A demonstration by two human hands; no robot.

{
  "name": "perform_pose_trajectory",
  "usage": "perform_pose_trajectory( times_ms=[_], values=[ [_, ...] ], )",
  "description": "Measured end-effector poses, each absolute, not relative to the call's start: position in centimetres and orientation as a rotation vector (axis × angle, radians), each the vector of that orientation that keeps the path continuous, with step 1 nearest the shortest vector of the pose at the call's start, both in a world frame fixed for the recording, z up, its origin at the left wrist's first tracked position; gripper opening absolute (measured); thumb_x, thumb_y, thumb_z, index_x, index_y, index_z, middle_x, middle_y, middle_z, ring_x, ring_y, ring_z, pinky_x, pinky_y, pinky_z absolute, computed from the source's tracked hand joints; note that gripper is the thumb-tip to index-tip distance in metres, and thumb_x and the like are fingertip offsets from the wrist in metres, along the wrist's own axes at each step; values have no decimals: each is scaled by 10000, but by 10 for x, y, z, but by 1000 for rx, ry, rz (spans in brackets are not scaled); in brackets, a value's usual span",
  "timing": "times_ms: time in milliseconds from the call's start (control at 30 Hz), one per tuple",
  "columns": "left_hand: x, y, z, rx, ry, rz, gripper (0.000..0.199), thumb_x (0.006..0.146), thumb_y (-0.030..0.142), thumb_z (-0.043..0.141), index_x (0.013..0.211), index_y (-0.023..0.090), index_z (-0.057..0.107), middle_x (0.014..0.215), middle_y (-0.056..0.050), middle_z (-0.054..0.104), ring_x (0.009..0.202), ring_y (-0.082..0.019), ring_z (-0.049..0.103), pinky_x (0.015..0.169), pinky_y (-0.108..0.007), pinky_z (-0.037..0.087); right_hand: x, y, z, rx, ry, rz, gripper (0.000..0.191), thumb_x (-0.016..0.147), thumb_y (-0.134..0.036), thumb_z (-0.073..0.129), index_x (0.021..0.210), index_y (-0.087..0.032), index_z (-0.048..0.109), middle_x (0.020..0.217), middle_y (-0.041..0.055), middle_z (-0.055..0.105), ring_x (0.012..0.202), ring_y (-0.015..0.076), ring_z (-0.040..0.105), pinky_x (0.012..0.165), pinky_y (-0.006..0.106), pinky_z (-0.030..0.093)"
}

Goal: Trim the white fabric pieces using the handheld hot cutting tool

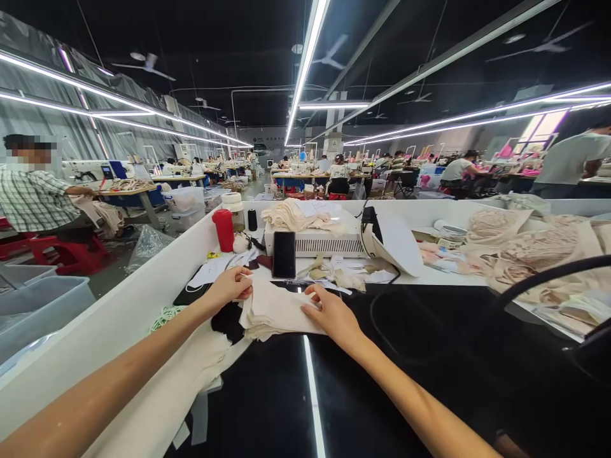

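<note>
A small stack of cream fabric pieces (277, 308) lies on the glossy black work surface (372, 394) in front of me. My left hand (231, 285) is at the stack's far left corner, its thumb and fingers pinched together on the fabric edge. Over the right end of the stack rests my right hand (334, 315), thumb and fingers apart and touching the top piece. A longer length of cream fabric (176, 381) spreads under my left forearm toward the near left. Just beyond the stack a dark phone (284, 254) stands upright.
Behind the phone, a white vented machine (329, 245) carries more folded cream fabric (305, 215). A red cup (223, 230) stands left of it, a white visor (394, 245) right. Bunched fabric (544, 242) fills the right side. A black cable (382, 318) crosses the surface. Co-workers sit around.
</note>
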State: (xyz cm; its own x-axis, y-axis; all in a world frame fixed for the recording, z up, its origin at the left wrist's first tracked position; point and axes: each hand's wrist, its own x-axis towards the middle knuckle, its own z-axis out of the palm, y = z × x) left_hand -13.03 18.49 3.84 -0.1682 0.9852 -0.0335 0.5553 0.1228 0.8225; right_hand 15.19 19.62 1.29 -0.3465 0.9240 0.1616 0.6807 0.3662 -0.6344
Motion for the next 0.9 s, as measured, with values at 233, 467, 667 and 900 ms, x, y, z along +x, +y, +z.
perform_pose_trajectory(
  times_ms=[233,467,667,900],
  values=[
    [-110,168,58,2092,1781,958,368,1013,358,639,1342,195,619,1542,-113,504,1435,-321,454,1207,-580,342,153,189,17,-1416,-2219,494,272,926,-313,603,1193,-260,611,1124,47,729,909,222,689,738,321,443],
    [-83,164,31,2313,1653,599,426,1031,420,518,1379,205,638,1565,-124,526,1496,-325,407,1260,-569,246,158,194,10,-1443,-2204,174,307,964,-207,559,1261,-180,631,1253,144,699,1137,325,651,925,443,507],
    [-81,160,6,2368,1697,512,447,1065,388,526,1470,201,536,1576,-143,489,1509,-351,375,1219,-657,273,152,178,-4,-1190,-2347,7,363,1022,-204,540,1377,-235,612,1416,109,653,1307,302,585,1095,471,471],
    [-73,158,23,2388,1734,552,430,1010,369,667,1397,202,583,1500,-123,535,1344,-330,547,1114,-602,455,149,168,-20,-1076,-2401,-25,331,1054,-179,468,1329,-145,648,1333,174,692,1242,326,641,1064,507,525]
  ],
)
